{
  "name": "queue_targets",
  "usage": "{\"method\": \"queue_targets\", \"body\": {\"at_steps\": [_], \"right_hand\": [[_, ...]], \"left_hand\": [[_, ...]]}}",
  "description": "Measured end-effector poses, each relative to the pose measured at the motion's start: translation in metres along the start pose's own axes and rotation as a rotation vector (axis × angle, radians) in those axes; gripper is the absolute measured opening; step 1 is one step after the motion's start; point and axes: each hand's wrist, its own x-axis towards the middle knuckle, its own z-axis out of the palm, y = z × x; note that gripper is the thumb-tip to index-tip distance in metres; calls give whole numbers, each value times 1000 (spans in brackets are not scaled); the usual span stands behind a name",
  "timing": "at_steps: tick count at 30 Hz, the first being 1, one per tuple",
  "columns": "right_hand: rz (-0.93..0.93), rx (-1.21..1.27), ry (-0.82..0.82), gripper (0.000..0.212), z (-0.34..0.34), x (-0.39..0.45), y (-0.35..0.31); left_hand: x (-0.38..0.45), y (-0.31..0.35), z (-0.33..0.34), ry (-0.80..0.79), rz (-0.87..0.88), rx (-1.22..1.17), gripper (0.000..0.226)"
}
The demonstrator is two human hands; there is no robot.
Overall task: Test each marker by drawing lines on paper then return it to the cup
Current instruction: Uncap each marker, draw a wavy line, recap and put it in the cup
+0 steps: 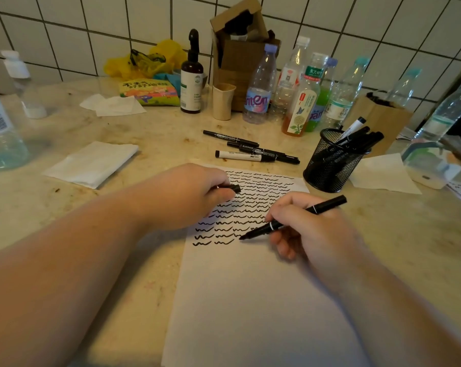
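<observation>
Looks to me like a home kitchen or utility corner: white tiled wall (383,27), stained marble-look countertop (97,128), a clutter of plastic drink bottles (260,86), a brown pump bottle (191,75), a snack packet (150,92), and opened cardboard boxes (240,49).

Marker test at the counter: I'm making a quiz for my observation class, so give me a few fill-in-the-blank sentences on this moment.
1. The right hand holds an uncapped marker with its tip on the ____.
2. The left hand pinches the marker's ____.
3. The mesh cup stands to the ____ of the paper.
4. The lines on the paper are ____ in colour.

Missing words: paper; cap; right; black
</observation>
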Motion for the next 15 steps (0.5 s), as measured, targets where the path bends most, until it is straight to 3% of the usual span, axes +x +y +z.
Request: {"method": "queue_targets", "body": {"at_steps": [5, 15], "right_hand": [[23, -15, -10, 26, 2, -1, 0], [30, -7, -10, 27, 7, -2, 3]], "left_hand": [[1, -2, 3, -8, 11, -9, 14], [1, -4, 4, 1, 40, 10, 22]]}}
